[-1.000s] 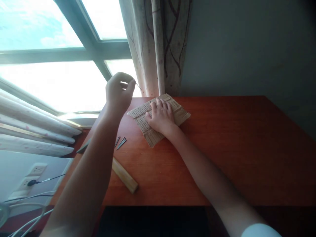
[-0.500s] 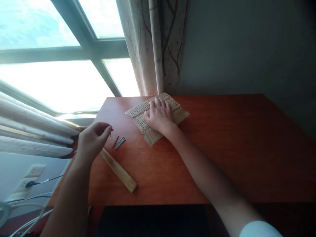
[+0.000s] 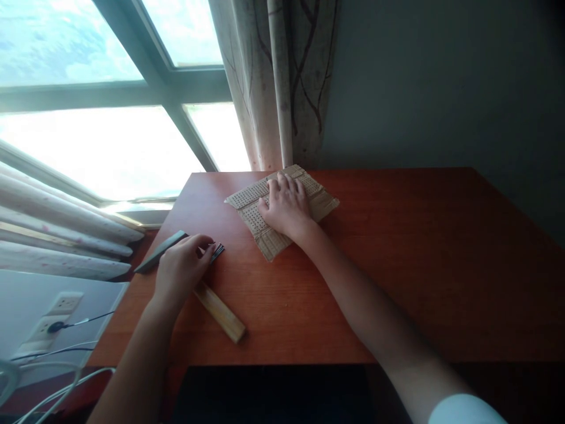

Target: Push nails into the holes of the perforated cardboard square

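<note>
My left hand is at the left of the table, its thumb and fingertips pinched together at several nails. It seems to have a nail between the fingertips, and it covers part of the pile. Under this hand lies a hammer; its wooden handle points toward me and its grey head shows behind the knuckles. My right hand rests with fingers spread on a piece of cardboard covered in rows of small holes, pressing on its middle.
The reddish-brown wooden table stands against a dark wall. A window and patterned curtains are behind and left. Low at the left, a wall socket holds a plug with cables.
My left hand has moved right and down toward me, from beside the nails onto them, uncovering the hammer's head. My right hand stays on the cardboard.
</note>
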The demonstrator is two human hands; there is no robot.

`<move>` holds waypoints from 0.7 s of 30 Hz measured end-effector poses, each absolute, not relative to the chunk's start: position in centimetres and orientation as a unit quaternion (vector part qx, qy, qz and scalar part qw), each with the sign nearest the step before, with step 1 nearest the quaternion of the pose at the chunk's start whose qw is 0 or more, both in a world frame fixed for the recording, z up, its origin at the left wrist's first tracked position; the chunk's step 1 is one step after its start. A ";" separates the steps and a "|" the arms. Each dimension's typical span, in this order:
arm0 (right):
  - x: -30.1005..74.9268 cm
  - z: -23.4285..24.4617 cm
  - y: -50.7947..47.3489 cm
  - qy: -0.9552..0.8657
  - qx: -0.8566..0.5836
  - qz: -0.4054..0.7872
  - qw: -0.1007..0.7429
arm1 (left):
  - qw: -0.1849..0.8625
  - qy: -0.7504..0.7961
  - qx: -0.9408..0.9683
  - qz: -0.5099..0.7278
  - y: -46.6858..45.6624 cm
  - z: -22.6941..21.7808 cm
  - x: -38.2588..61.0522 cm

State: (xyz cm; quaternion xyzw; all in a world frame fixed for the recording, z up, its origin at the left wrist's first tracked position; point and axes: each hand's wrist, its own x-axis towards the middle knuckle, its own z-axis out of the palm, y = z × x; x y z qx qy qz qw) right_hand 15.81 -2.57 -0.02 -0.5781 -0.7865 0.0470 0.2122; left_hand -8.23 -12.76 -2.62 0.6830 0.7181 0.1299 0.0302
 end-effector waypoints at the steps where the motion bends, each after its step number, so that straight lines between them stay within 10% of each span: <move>1: 15.8 0.0 -2.6 -0.786 -0.578 0.047 0.214 | 0.025 0.716 0.687 0.122 -12.7 -2.6 -8.1; 21: 16.0 -0.7 -2.3 -0.783 -0.572 0.057 0.237 | 0.011 0.695 0.702 0.155 -12.3 -2.1 -7.6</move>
